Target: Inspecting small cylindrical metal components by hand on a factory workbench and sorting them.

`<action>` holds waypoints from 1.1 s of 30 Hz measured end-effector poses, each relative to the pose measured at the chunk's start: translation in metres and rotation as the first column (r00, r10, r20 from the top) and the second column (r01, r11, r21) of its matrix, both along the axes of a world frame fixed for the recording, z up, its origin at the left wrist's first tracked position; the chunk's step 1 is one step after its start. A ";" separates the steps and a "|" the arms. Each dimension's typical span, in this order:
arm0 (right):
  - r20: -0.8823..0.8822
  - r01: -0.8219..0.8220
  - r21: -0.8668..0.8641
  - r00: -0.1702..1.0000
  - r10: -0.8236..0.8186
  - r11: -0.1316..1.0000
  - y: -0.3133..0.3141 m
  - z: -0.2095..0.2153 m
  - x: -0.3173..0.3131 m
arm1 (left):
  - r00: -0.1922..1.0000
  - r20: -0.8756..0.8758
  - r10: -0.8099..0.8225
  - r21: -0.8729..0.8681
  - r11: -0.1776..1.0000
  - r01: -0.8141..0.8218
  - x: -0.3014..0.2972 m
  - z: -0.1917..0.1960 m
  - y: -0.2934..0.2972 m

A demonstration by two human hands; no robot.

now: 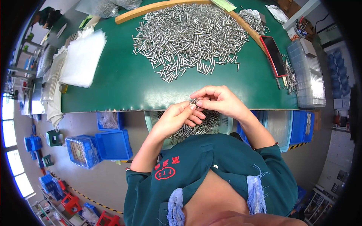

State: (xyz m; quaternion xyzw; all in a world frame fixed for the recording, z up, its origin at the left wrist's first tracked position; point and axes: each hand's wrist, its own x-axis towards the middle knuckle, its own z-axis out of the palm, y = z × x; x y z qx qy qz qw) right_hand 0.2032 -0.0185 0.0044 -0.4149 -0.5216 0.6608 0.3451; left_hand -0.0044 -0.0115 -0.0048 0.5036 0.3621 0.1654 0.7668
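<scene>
Hundreds of small silvery metal pins lie heaped on our green work table, hemmed in by a curved wooden strip. At the near table edge we bring both hands together: our left hand curls shut around a small bundle of pins, and our right hand pinches at the bundle's tip with thumb and fingers. Below them a pale plastic mesh basket holds more pins, smooth, thin and glinting. We judge this to be the checking or sorting of a handful; the next move would call for a fine fingertip grip to draw one pin free without spilling the rest. A stack of white sheets sits at left, a red-edged phone at right, blue crates on the floor.
</scene>
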 end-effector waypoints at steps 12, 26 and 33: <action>0.047 0.002 0.017 0.999 -0.002 1.000 -0.001 0.000 0.000 | 0.998 -0.065 -0.029 0.069 0.997 0.033 0.000 0.003 0.001; -0.423 -0.011 -0.476 0.879 -0.219 0.879 0.001 -0.012 0.004 | 0.990 -0.109 0.092 0.286 0.956 -0.058 -0.005 0.025 0.001; -0.331 0.001 -0.400 0.933 -0.145 0.917 -0.001 -0.011 0.000 | 0.988 -0.030 0.152 0.166 0.975 -0.145 -0.013 0.018 0.006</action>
